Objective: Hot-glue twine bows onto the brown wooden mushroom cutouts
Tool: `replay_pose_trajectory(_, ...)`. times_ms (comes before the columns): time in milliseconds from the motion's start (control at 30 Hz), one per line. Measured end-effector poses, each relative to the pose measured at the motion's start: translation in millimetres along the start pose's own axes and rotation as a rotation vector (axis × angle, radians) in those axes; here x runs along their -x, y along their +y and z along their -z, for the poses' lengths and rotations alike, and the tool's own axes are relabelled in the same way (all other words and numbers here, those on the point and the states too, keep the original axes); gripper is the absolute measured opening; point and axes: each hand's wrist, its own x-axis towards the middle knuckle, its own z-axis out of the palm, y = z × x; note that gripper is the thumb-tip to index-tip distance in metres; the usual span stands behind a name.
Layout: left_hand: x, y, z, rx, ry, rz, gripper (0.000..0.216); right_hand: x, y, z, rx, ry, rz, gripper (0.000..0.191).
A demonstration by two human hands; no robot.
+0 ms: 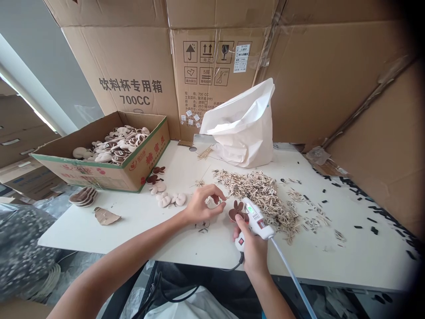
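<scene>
My right hand (253, 248) is closed round the handle of a white hot glue gun (255, 218). A clear glue stick trails from its back. The gun's nozzle points at a brown flower-shaped piece (236, 212) that lies on the white table (139, 230). To the left of that piece, my left hand (203, 203) hovers low over the table. Its fingertips are pinched on a small pale piece that I cannot make out. A pile of small wooden sticks (262, 192) lies just beyond both hands.
An open cardboard box (109, 170) of pink and brown shaped pieces stands at the left. Loose shaped pieces (166, 195) lie beside it. A white bag (244, 128) stands at the back against large cardboard cartons (212, 66). Black bits (365, 208) are scattered at the right.
</scene>
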Motion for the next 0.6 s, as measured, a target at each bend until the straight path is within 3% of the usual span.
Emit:
replay_pose_trajectory(133,-2.1,-0.8,0.5,0.077,0.046,0.173,0.012,0.8,-1.8,-0.3,0.0,-0.019,0.004,0.044)
replay_pose_trajectory(333,-1.9,-22.0,-0.6,0.311,0.156,0.444,0.022,2.0,-3.8,-0.4,0.014,-0.024,0.009,0.043)
replay_pose_trajectory(600,-1.3,-21.6,3.0,0.38,-0.022,0.489,0.038,2.6,-4.0,0.6,0.045,-0.036,-0.008,0.045)
